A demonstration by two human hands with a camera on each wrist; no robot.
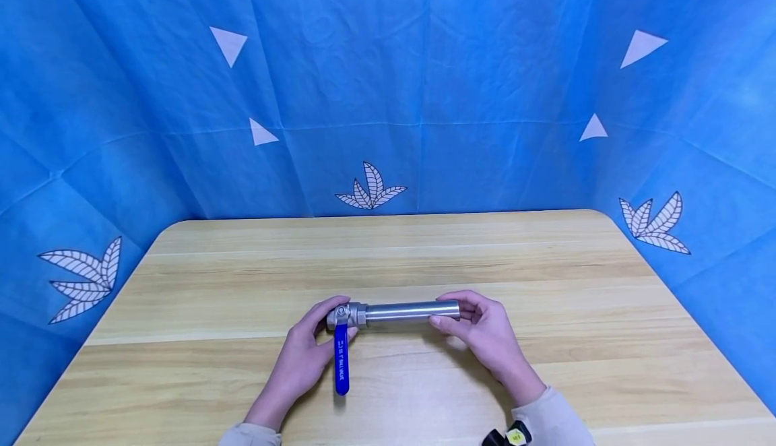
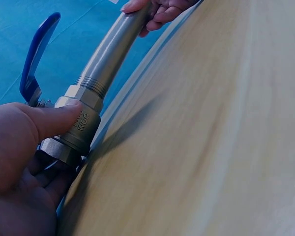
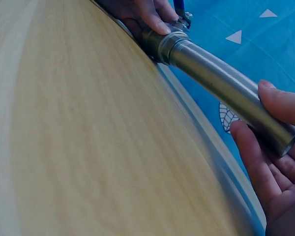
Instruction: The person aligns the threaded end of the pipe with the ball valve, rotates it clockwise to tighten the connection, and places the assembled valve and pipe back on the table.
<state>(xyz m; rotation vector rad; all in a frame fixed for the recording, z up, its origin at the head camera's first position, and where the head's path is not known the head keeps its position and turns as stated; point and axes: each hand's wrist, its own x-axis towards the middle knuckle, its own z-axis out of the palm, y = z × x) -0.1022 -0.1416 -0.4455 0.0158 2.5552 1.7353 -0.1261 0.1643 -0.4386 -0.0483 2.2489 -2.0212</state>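
A metal ball valve (image 1: 362, 315) with a long blue lever handle (image 1: 341, 365) is joined to a straight steel pipe (image 1: 409, 311). My left hand (image 1: 303, 358) grips the valve body, its thumb (image 2: 64, 118) lying across the raised lettering. Some thread (image 2: 92, 84) shows where the pipe enters the valve's hex end. On the other side, my right hand (image 1: 485, 335) holds the pipe's free end between thumb and fingers; the open bore (image 3: 291, 142) faces that palm in the right wrist view. In the head view the lever points toward me, at right angles to the pipe.
A light wooden table (image 1: 400, 250) with rounded far corners lies below the hands. Blue cloth (image 1: 418, 96) printed with white leaves and triangles hangs behind it and at both sides. A black strap device (image 1: 515, 434) sits by the right sleeve.
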